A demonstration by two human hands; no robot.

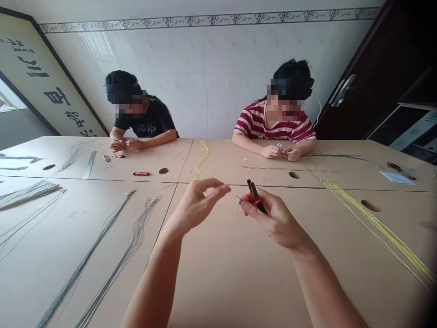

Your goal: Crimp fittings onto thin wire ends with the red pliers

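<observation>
Left hand (200,205): held above the worktop (225,273), thumb and fingers drawn close together and directed toward the right hand (278,218); cannot tell whether anything fine is pinched there.
Right hand: grasping pliers (255,198), with a fine wire (238,197) at the thumb tip.
Pliers: black with red trim, tilted, inside the right hand above the worktop; near the left hand but apart from it.
Fine wire: slightly curved, showing between both hands; full run too small to trace.
Grey strands, left: two long bundles, a straight bundle (91,251) and a looser bundle (135,234), lying on the worktop roughly side by side.
Yellow strands: one bundle (378,223) laid diagonally at right; a second, curved bundle (205,154) at the far side.
Ruler (89,165): flat, far left.
Opposite side: two seated co-workers, one in a black top (152,118), one in a striped top (276,124), forearms on the worktop.
</observation>
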